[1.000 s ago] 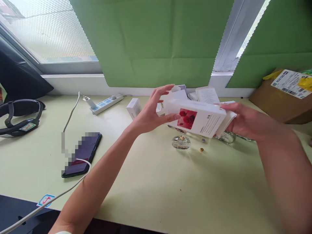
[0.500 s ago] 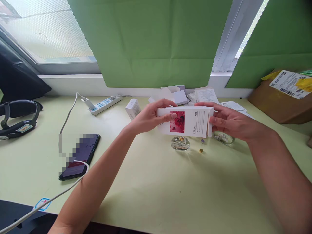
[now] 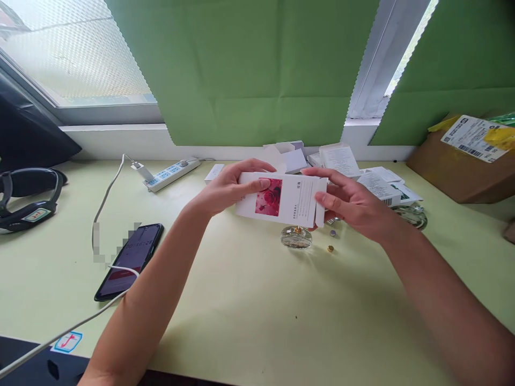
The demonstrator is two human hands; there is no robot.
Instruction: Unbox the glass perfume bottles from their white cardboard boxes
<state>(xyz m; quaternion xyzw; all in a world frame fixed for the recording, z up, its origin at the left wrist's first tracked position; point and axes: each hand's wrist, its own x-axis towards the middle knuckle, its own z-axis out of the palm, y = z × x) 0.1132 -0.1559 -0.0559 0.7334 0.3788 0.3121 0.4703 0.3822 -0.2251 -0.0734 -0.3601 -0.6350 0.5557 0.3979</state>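
My left hand (image 3: 227, 187) and my right hand (image 3: 350, 206) both grip the white carton (image 3: 281, 199) — the left with its thumb pressed on the front face next to the red rose print and the fingers curled over the top edge, the right closed on the opposite end, where the end flap stands slightly out. Both hands are closed on the carton and hold nothing else.

Compared with half a second ago the carton has come a little to the left and its right end has dropped, so it now tilts slightly instead of lying level; a second ago my left fingers were spread open at its end, and now they are clamped on it.

Its long axis runs left to right between my hands, printed face toward me, the rose panel nearer my left thumb and the lines of text nearer my right fingers. It is held in the air above the pale green table (image 3: 249, 316).

Just below it on the table stands a small glass bottle (image 3: 296, 237), with two tiny caps (image 3: 330, 249) beside it. Behind lie more white boxes (image 3: 341, 159), farther left a power strip (image 3: 171, 173) and a phone (image 3: 131, 261) on its cable.
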